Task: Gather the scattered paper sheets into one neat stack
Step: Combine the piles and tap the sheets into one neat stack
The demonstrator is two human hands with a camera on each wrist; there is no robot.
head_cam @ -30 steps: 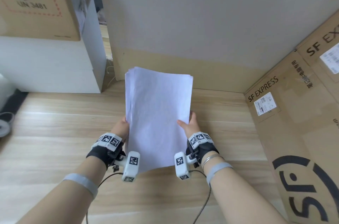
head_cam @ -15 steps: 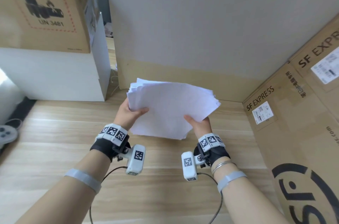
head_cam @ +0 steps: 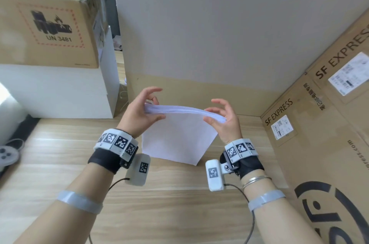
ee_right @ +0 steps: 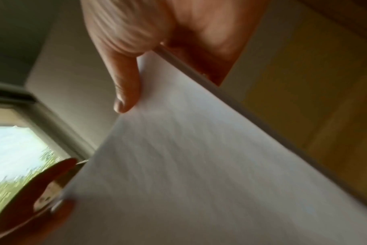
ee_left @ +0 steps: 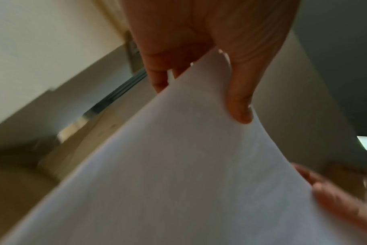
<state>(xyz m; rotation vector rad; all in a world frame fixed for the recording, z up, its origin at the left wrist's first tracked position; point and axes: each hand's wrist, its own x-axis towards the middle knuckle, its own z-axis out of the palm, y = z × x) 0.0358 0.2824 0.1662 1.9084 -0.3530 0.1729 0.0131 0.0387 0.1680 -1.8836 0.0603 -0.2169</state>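
A stack of white paper sheets [head_cam: 179, 134] is held upright above the wooden table, its long top edge bowed and facing me, its bottom corner near the tabletop. My left hand [head_cam: 139, 113] grips the left end of that top edge, thumb in front and fingers behind. At the right end, my right hand [head_cam: 223, 116] pinches the stack the same way. The left wrist view shows the paper stack [ee_left: 178, 165] filling the frame with the thumb [ee_left: 239, 99] on it. In the right wrist view, the paper stack [ee_right: 199, 157] lies under the thumb [ee_right: 126, 86].
A wooden table [head_cam: 60, 154] lies below. A grey wall panel [head_cam: 219, 34] stands behind. SF Express cardboard boxes [head_cam: 319, 144] line the right side. On the left, a cardboard box [head_cam: 50, 24] sits atop a white box [head_cam: 56, 92]. A game controller [head_cam: 8, 154] lies far left.
The stack went from lying flat in both hands to standing on edge. Both hands rose and shifted to the ends of its top edge.
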